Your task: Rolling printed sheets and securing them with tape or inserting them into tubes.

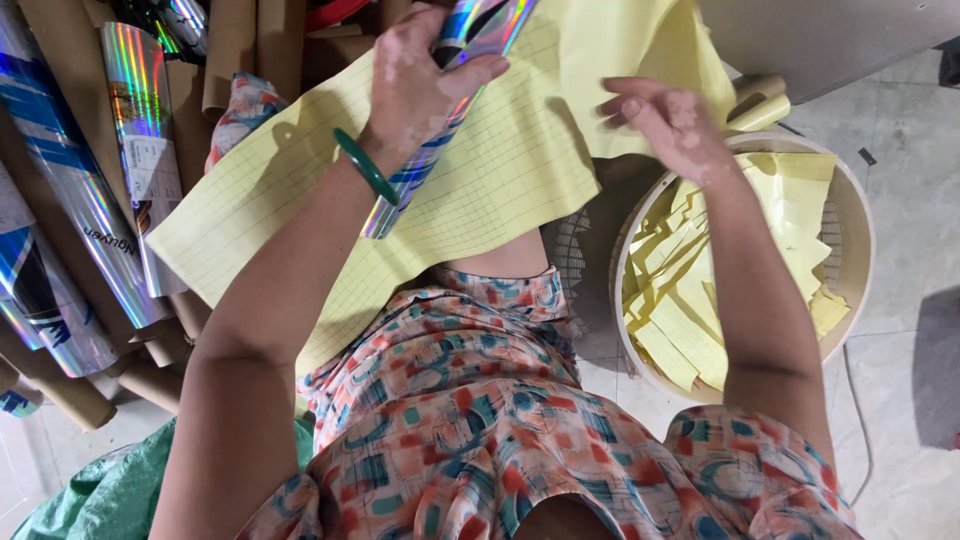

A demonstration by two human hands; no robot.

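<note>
My left hand (pixel 425 85) is closed around a shiny holographic roll (pixel 440 120) that slants across my lap, over a large yellow lined sheet (pixel 500 170). A green bangle (pixel 365 168) sits on that wrist. My right hand (pixel 665 125) hovers to the right of the roll with its fingers curled and apart, touching the upper fold of the yellow sheet; whether it pinches the sheet I cannot tell. My floral dress (pixel 480 420) fills the lower middle.
A round cream basket (pixel 855 235) at the right holds several torn yellow paper strips (pixel 690 300). More holographic rolls (pixel 135 140) and brown cardboard tubes (pixel 70 395) lie piled at the left. A green sack (pixel 100 495) sits at bottom left; grey tiled floor (pixel 905 430) at the right.
</note>
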